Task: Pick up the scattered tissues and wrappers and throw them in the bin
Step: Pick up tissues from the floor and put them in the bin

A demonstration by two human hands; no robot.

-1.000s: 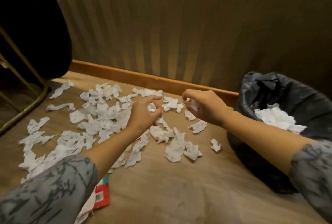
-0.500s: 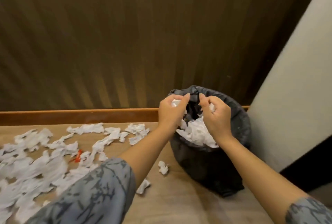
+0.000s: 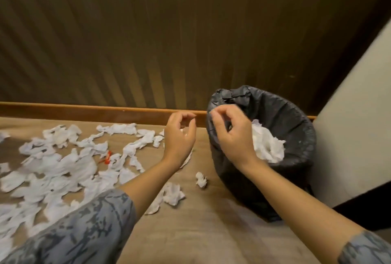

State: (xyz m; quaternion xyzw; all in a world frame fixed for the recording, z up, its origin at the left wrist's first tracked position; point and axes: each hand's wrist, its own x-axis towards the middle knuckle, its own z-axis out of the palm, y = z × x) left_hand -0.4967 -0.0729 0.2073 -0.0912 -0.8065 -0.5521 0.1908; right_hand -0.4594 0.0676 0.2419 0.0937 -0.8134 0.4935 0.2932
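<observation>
Many white crumpled tissues point(image 3: 63, 168) lie scattered over the tan floor on the left. A small red wrapper point(image 3: 106, 158) shows among them. A black-lined bin point(image 3: 296, 115) stands at the right, with a heap of white tissues point(image 3: 266, 145) inside. My left hand point(image 3: 179, 136) hovers just left of the bin, fingers loosely curled, holding nothing. My right hand point(image 3: 230, 134) is over the bin's left rim, fingers also loosely curled and empty. One small tissue ball point(image 3: 201, 179) lies beside the bin's base, and another tissue point(image 3: 173, 195) lies nearer to me.
A wooden skirting board point(image 3: 95, 112) runs along the ribbed brown wall behind the floor. A pale wall panel point(image 3: 355, 136) rises right of the bin, with a dark gap below it.
Both hands carried tissues from the floor to the bin. The tissues have left my fingers, and both hands have drawn back leftward from the bin's mouth.
</observation>
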